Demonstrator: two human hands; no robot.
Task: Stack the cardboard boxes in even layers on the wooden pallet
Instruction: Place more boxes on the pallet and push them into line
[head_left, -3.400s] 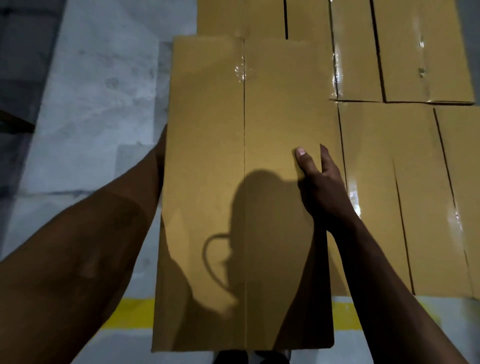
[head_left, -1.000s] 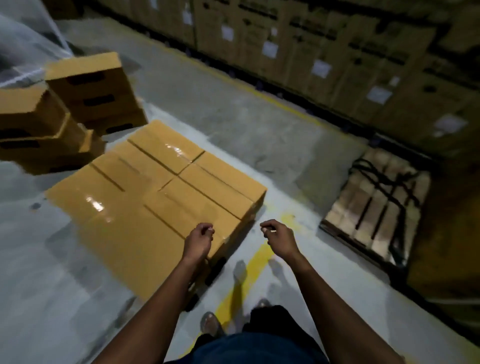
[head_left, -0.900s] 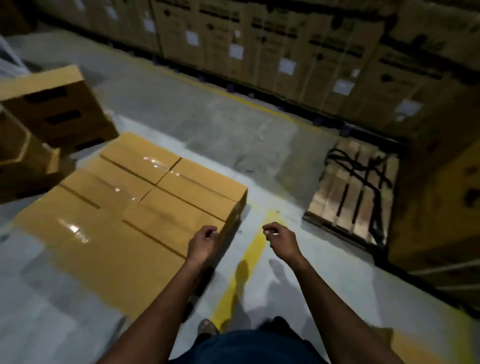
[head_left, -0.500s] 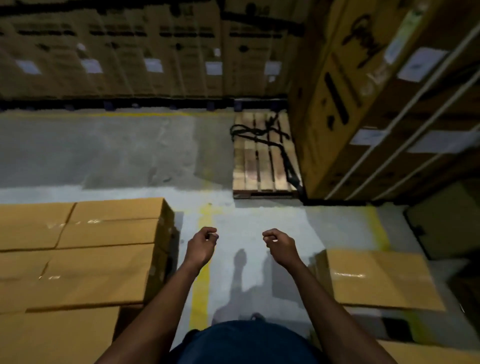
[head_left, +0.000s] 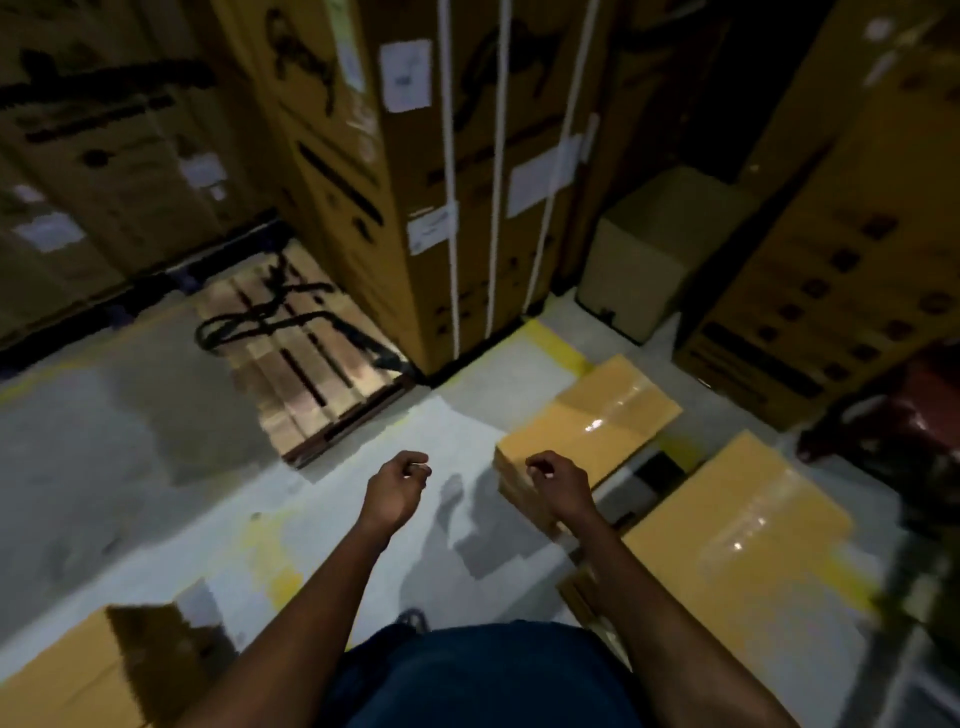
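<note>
both hands hang in the middle of the frame, out in front of the body, and neither holds anything. the left hand (head_left: 396, 488) has its fingers loosely curled inward, thumb near the fingertips, over bare floor (head_left: 156, 467). the right hand (head_left: 558, 486) is curled the same loose way, and it overlaps the near corner of a taped cardboard box (head_left: 587, 421) lying on the floor at centre right; i cannot tell whether it touches that box. a second cardboard box (head_left: 727, 561) lies at lower right, just beside the right forearm. the corner of another box (head_left: 67, 680) shows at the lower left edge. an empty wooden pallet (head_left: 301, 353) with a dark strap (head_left: 249, 317) across it sits at centre left, against a tall roped stack of cartons (head_left: 467, 182) in the upper middle.
</note>
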